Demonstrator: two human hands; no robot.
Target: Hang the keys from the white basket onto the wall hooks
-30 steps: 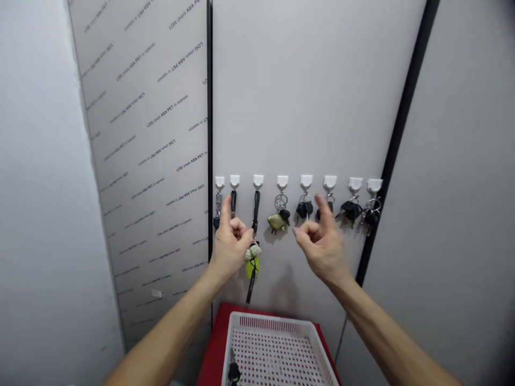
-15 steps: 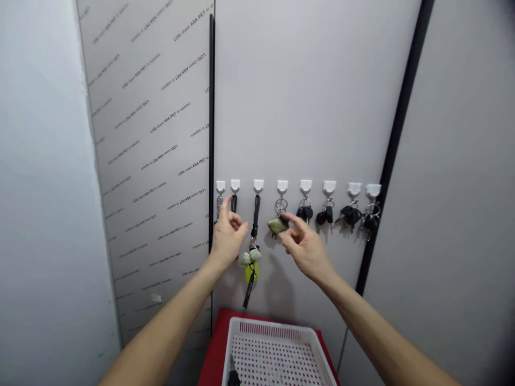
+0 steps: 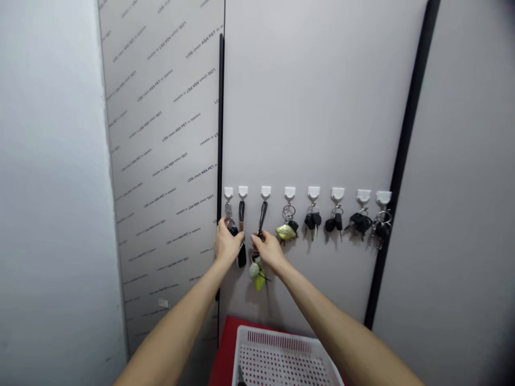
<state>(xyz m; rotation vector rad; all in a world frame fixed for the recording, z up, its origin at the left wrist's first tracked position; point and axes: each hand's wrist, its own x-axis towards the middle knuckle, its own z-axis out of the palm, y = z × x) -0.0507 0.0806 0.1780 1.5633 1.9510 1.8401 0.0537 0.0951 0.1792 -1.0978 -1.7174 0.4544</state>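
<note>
My left hand (image 3: pixel 227 242) closes around the black key bunch (image 3: pixel 232 230) under the leftmost white hook (image 3: pixel 228 192). Just right of it, a black key fob (image 3: pixel 241 255) hangs on a brown strap. My right hand (image 3: pixel 267 253) is at the lower end of a black lanyard (image 3: pixel 262 220), its fingertips against it. Below those fingers hangs a pale green charm (image 3: pixel 257 273), partly hidden. Further right, several key bunches hang from a row of white hooks, one with a brass oval fob (image 3: pixel 286 232).
A white perforated basket (image 3: pixel 281 335) sits on a red surface (image 3: pixel 225 343) below the hooks, with a black key (image 3: pixel 240 375) in it. Printed protective film (image 3: pixel 161 134) covers the left panel. Black vertical strips (image 3: pixel 406 161) run down the wall.
My right hand has moved left from the brass fob to the lanyard. My left hand has dropped onto the leftmost key bunch, uncovering the black fob. The view has shifted slightly.
</note>
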